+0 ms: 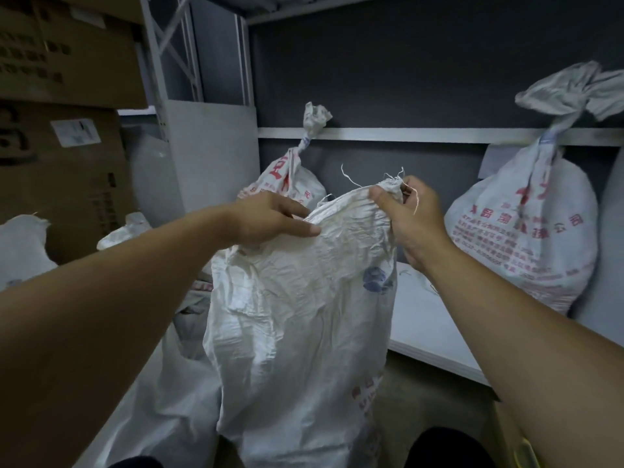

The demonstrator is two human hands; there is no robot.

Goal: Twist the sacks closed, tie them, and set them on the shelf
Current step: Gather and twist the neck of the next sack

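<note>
A white woven sack (pixel 297 319) stands upright in front of me, its mouth untwisted and frayed with loose threads. My left hand (pixel 270 219) grips the left side of the mouth, thumb laid over the fabric. My right hand (pixel 410 219) pinches the right corner of the mouth and holds it up. Two tied sacks with red print sit on the white shelf (pixel 425 325): one at the back (pixel 290 179) behind my left hand, one at the right (pixel 526 231) with a knotted, flared top.
Cardboard boxes (pixel 64 136) are stacked at the left on a neighbouring rack. More white sacks (pixel 20 248) lie low at the left and under the held sack. A metal shelf rail (pixel 439 135) crosses the dark back wall. My dark shoes show at the bottom edge.
</note>
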